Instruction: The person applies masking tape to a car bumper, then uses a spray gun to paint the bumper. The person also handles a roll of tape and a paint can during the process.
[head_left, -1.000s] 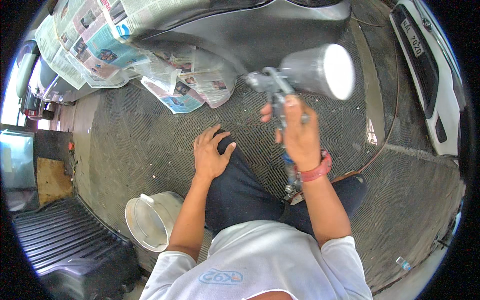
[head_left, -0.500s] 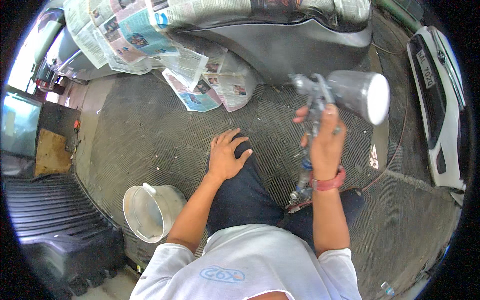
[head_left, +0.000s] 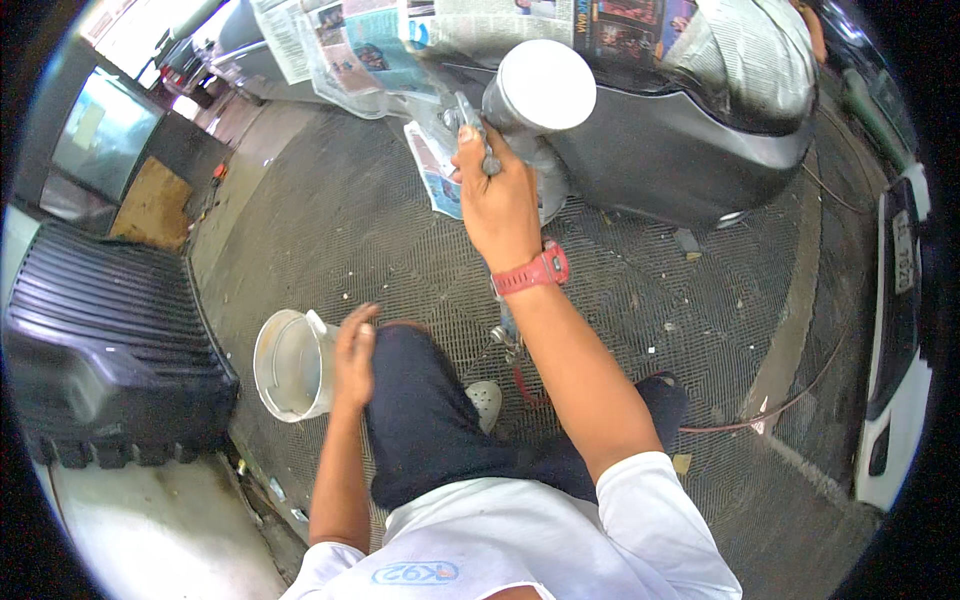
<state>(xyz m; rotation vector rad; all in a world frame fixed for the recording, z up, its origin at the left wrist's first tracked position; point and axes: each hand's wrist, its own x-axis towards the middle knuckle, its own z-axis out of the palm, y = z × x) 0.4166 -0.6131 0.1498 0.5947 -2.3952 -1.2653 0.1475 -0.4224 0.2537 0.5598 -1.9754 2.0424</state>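
My right hand (head_left: pixel 503 205) is wrapped round the handle of a spray gun (head_left: pixel 466 118), held out ahead of me. The gun's cup, capped with a round white lid (head_left: pixel 546 86), overlaps the view of a dark grey car body panel (head_left: pixel 660 150). Sheets of newspaper (head_left: pixel 470 38) cover the area above and left of that panel. Beside my left knee, my left hand (head_left: pixel 354 355) is raised with its fingers stretched out, holding nothing. Close to its left stands a whitish plastic bucket (head_left: pixel 284 366); whether the hand touches it I cannot tell.
A reddish hose (head_left: pixel 735 428) runs over the ribbed dark floor mat (head_left: pixel 420 270) and past my legs. To the left lies a large black ribbed plastic piece (head_left: pixel 120 340). At the right edge is a white car part with a plate (head_left: pixel 900 300).
My right hand has swung the spray gun forward and left, up to the papered panel. My left hand has come off my knee and moved left, near the bucket. The view has shifted.
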